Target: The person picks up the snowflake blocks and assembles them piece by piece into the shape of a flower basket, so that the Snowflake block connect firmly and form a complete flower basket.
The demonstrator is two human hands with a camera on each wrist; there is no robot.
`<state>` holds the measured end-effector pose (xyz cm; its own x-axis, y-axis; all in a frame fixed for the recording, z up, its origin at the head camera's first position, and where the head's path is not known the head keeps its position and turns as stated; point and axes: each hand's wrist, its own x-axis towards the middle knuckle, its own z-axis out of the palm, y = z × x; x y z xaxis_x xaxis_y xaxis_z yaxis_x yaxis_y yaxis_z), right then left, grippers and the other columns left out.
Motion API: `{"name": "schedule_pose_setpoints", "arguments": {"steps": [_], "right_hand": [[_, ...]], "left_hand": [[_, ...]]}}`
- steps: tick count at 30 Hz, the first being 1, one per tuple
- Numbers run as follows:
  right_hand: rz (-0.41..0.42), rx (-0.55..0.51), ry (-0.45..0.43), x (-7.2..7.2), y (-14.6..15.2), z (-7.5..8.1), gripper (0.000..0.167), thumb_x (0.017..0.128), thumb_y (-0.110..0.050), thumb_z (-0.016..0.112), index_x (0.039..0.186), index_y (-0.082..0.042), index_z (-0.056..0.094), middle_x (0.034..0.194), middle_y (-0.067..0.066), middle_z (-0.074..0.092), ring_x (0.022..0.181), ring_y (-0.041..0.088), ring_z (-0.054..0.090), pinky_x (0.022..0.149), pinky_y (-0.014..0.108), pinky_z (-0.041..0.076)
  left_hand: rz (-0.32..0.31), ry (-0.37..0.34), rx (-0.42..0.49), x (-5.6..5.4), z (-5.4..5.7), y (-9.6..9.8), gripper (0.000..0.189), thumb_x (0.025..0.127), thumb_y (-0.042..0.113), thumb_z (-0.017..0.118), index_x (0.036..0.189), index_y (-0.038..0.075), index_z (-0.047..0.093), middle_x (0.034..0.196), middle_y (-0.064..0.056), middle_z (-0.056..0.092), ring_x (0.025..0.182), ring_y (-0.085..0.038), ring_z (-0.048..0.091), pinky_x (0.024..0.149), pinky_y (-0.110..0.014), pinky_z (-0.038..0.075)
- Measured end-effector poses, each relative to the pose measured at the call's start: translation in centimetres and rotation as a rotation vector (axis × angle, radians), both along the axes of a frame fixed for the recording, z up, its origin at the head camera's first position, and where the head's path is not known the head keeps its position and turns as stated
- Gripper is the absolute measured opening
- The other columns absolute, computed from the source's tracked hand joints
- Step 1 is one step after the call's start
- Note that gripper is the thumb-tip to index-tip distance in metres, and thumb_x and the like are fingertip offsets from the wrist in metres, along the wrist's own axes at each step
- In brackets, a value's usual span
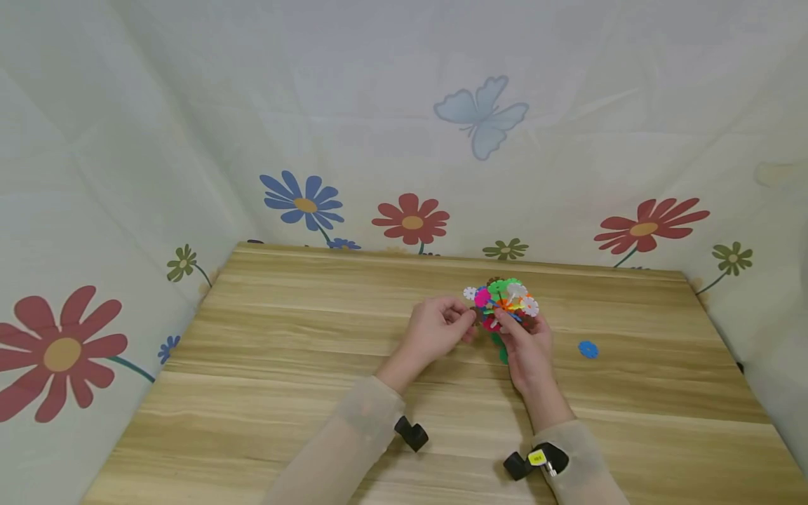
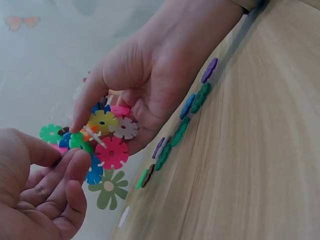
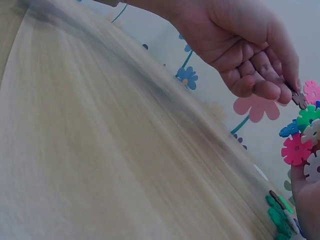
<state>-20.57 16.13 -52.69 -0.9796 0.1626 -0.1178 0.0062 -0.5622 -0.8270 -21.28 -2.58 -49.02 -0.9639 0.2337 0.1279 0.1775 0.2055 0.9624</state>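
A ball-like cluster of notched plastic snowflake discs (image 1: 505, 289), in pink, green, white, yellow, blue and orange, is in my right hand (image 1: 532, 354), with the thumb over its near side. My left hand (image 1: 438, 326) is at the cluster's left side. Between its thumb and index finger it pinches a brown disc (image 3: 299, 99), which stands at the cluster's edge; I cannot tell whether it is slotted in. In the left wrist view, the right hand (image 2: 155, 80) curls around the cluster from behind, and the left hand's (image 2: 37, 195) other fingers are loosely bent.
On the wooden table (image 1: 284, 365) a blue disc (image 1: 588, 349) lies to the right of the right hand. Green discs (image 1: 503, 355) lie beneath the cluster, partly hidden. The left wrist view has several loose discs, including a purple disc (image 2: 209, 70). A flower-printed cloth (image 1: 353, 126) hangs behind the table.
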Motion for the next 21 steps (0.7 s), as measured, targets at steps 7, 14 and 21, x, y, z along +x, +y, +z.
{"name": "schedule_pose_setpoints", "arguments": {"steps": [7, 14, 21], "right_hand": [[-0.036, 0.015, 0.046, 0.14, -0.71, -0.08, 0.043, 0.099, 0.009, 0.072, 0.137, -0.009, 0.066, 0.126, 0.002, 0.071, 0.113, 0.016, 0.068, 0.097, 0.026, 0.06], [-0.049, 0.014, 0.028, 0.24, -0.87, 0.08, 0.046, 0.1, 0.007, 0.072, 0.141, -0.008, 0.06, 0.13, 0.003, 0.067, 0.118, 0.017, 0.067, 0.102, 0.027, 0.058], [-0.04, 0.026, 0.022, 0.26, -0.8, 0.08, 0.047, 0.099, 0.009, 0.072, 0.141, -0.008, 0.06, 0.131, 0.004, 0.066, 0.12, 0.017, 0.067, 0.104, 0.027, 0.057]], "left_hand": [[0.079, 0.002, 0.064, 0.17, -0.04, 0.47, 0.014, 0.104, 0.009, 0.073, 0.091, 0.003, 0.075, 0.079, -0.01, 0.079, 0.068, -0.019, 0.079, 0.05, -0.022, 0.051], [0.03, -0.005, 0.055, 0.33, 0.12, 0.61, 0.013, 0.102, 0.005, 0.074, 0.09, 0.002, 0.075, 0.077, -0.007, 0.079, 0.071, -0.019, 0.079, 0.056, -0.023, 0.057], [0.019, -0.026, 0.043, 0.34, 0.03, 0.7, 0.012, 0.103, 0.003, 0.073, 0.091, 0.001, 0.075, 0.077, -0.005, 0.079, 0.07, -0.017, 0.079, 0.058, -0.026, 0.06]]}}
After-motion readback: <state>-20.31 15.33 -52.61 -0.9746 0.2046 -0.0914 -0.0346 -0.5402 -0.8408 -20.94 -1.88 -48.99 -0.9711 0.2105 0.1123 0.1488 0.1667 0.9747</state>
